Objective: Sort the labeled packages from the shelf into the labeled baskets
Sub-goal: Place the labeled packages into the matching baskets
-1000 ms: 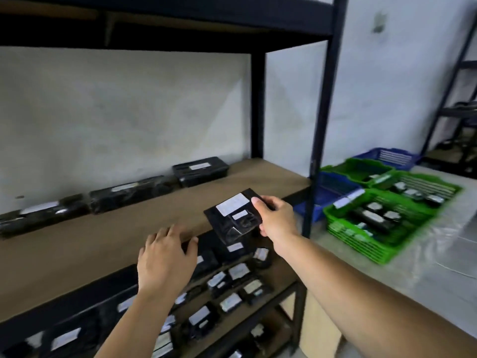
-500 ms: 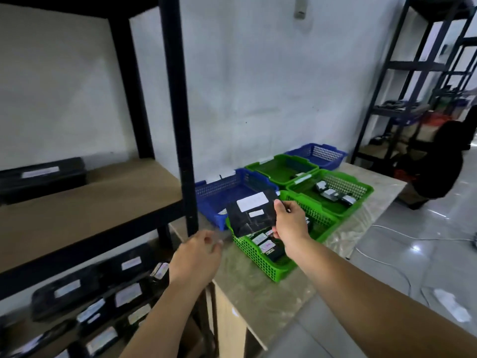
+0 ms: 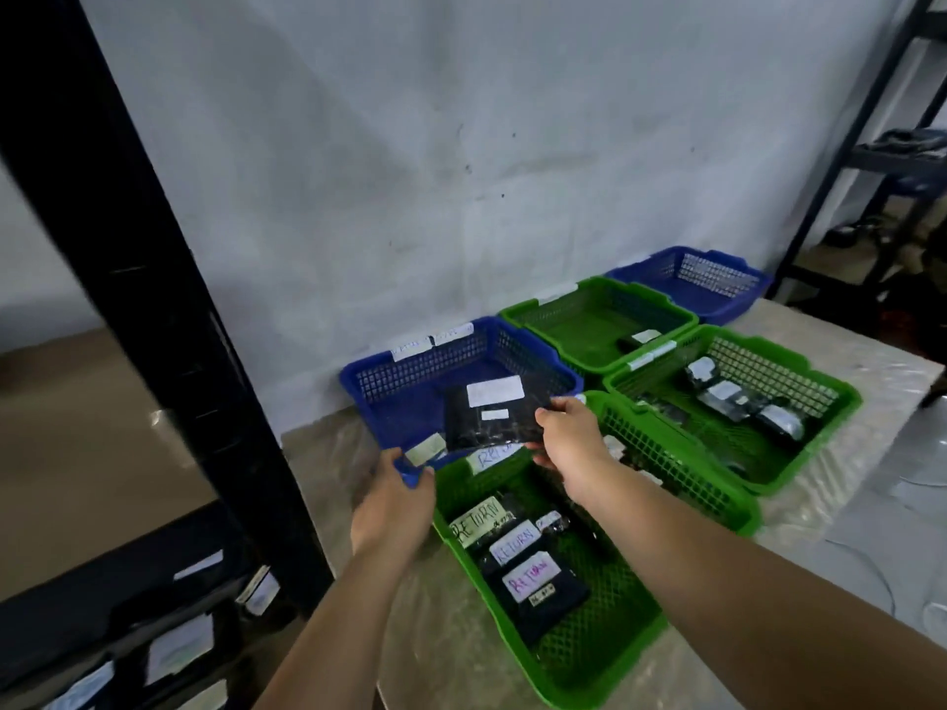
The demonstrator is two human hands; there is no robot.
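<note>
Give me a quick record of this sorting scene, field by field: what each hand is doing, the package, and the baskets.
right hand: grips black package by its right edge
package position: over near blue basket
package label: white, text unreadable
left hand: fingers at blue basket's front corner
nearest green basket: holds packages marked RETURN
baskets in view: three green, two blue
far blue basket: no packages visible

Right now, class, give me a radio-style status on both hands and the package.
Right hand pinching black package above blue basket. Left hand open at that basket's front corner. Nothing blocking the drop.
</note>
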